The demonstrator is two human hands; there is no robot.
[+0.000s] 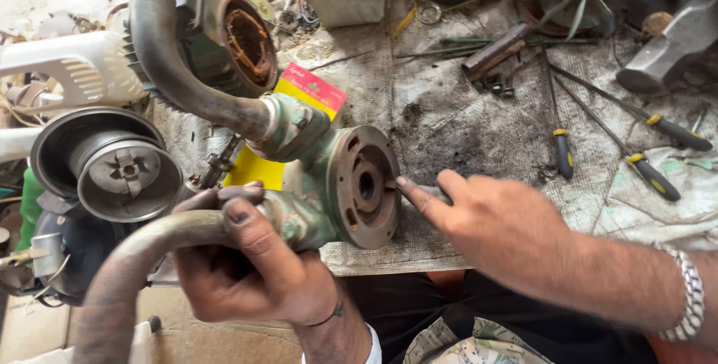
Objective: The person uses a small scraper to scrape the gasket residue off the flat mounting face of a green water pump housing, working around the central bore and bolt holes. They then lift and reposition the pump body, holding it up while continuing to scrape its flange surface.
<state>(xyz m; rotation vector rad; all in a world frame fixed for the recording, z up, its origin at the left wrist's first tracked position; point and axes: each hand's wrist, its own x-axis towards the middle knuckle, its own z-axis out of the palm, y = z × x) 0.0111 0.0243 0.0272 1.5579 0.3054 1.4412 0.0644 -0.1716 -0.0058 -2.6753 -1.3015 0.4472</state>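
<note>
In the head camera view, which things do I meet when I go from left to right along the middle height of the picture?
Round grey metal housing → left hand on the curved pipe → green pump body → right hand → yellow-and-black screwdriver handle.

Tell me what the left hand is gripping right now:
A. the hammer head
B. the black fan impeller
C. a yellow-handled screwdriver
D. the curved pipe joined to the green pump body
D: the left hand wraps the curved pipe where it meets the green pump body, while the right hand reaches its fingertips to the pump's round rusty face; the screwdrivers lie untouched on the bench.
</note>
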